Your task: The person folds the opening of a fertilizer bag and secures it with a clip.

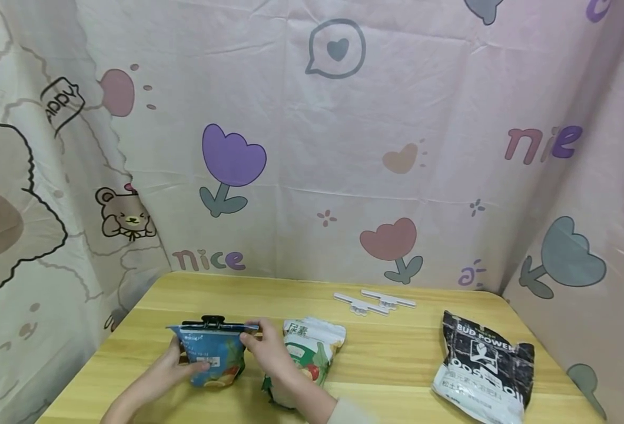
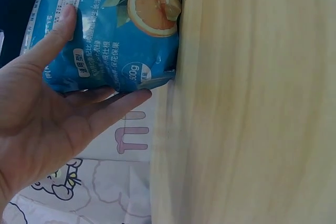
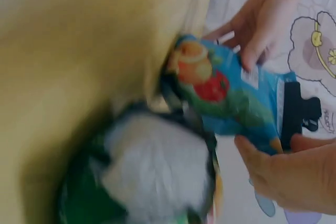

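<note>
A blue fertilizer bag (image 1: 206, 347) with fruit pictures stands upright at the left of the table, its top edge held by a long black sealing clip (image 1: 213, 321). My left hand (image 1: 169, 371) grips the bag's left side, thumb on the front and fingers behind; the left wrist view shows the thumb on a white label (image 2: 68, 1). At the upper right corner, my right hand (image 1: 269, 347) pinches the bag top beside the end of the clip. Just right of it, partly behind my right forearm, is a white and green bag (image 1: 304, 347) with vegetable pictures.
Two white sealing clips (image 1: 362, 304) lie near the back of the wooden table (image 1: 391, 353). A black and white bag (image 1: 481, 365) rests at the right side. Printed cloth (image 1: 301, 147) hangs around the back and sides of the table.
</note>
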Demonstrator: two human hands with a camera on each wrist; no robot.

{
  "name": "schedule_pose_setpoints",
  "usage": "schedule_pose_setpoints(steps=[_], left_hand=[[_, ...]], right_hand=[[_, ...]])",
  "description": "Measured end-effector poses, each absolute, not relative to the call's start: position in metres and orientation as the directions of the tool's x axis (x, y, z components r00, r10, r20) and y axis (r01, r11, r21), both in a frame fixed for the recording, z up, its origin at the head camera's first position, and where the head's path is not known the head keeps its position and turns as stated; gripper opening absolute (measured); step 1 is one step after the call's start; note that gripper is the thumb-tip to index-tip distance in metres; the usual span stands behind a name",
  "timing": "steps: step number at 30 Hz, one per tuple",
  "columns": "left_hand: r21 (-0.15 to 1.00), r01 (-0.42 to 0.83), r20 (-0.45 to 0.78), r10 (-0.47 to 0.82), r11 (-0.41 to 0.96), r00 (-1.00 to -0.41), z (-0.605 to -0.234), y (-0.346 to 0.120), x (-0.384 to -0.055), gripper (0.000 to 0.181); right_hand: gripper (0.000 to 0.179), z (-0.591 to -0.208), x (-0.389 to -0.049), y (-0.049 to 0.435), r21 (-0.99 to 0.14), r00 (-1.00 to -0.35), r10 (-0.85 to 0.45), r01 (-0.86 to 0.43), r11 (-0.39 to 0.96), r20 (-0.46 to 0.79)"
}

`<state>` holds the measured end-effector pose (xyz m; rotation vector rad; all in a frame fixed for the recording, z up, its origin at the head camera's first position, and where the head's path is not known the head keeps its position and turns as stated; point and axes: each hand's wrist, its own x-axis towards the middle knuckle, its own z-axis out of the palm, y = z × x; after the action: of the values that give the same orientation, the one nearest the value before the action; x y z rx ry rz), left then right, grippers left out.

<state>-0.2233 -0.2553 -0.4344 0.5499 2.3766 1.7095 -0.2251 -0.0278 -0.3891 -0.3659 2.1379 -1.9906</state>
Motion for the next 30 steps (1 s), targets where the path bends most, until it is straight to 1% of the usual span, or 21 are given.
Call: schedule_pose_setpoints(steps=[3, 6, 9, 14, 18, 21, 25, 28, 30], left_hand=[[0.938, 0.203, 0.084, 0.382, 0.281, -0.92, -0.434, -0.256, -0.225, 0.073], [0.936, 0.207, 0.088, 0.381, 0.284, -0.92, -0.435, -0.26, -0.226, 0.072], [0.935, 0.193, 0.069, 0.379, 0.299, -0.923, -0.436, -0.265, -0.225, 0.073], [0.936, 0.144, 0.011, 0.384, 0.321, -0.923, -0.434, -0.274, -0.222, 0.077], [0.927, 0.133, -0.009, 0.376, 0.352, -0.927, -0.429, -0.277, -0.224, 0.076], [0.918, 0.073, -0.059, 0.317, 0.39, -0.947, -0.424, -0.275, -0.226, 0.076], [0.908, -0.02, -0.119, 0.213, 0.418, -0.97, -0.422, -0.271, -0.229, 0.078], [0.913, -0.064, -0.141, 0.164, 0.403, -0.976, -0.423, -0.265, -0.231, 0.079], [0.918, -0.085, -0.15, 0.142, 0.386, -0.978, -0.424, -0.26, -0.233, 0.081]], right_hand=[[0.025, -0.392, -0.222, -0.036, -0.999, -0.968, -0.249, -0.046, 0.012, 0.042], [0.022, -0.396, -0.22, -0.046, -0.998, -0.982, -0.177, -0.066, -0.009, 0.066], [0.019, -0.398, -0.218, -0.058, -0.998, -0.992, -0.115, -0.056, -0.018, 0.058], [0.012, -0.403, -0.218, -0.075, -0.995, -0.997, -0.076, -0.019, -0.099, 0.027], [0.022, -0.411, -0.22, -0.082, -0.986, -0.999, -0.052, 0.0, -0.164, 0.008], [0.033, -0.419, -0.221, -0.086, -0.984, -0.999, -0.032, 0.042, -0.175, -0.037], [0.039, -0.429, -0.224, -0.09, -0.98, -0.993, -0.017, 0.116, -0.162, -0.114], [0.045, -0.432, -0.226, -0.092, -0.979, -0.991, 0.011, 0.134, -0.155, -0.137], [0.047, -0.435, -0.228, -0.094, -0.982, -0.991, 0.043, 0.116, -0.15, -0.124]])
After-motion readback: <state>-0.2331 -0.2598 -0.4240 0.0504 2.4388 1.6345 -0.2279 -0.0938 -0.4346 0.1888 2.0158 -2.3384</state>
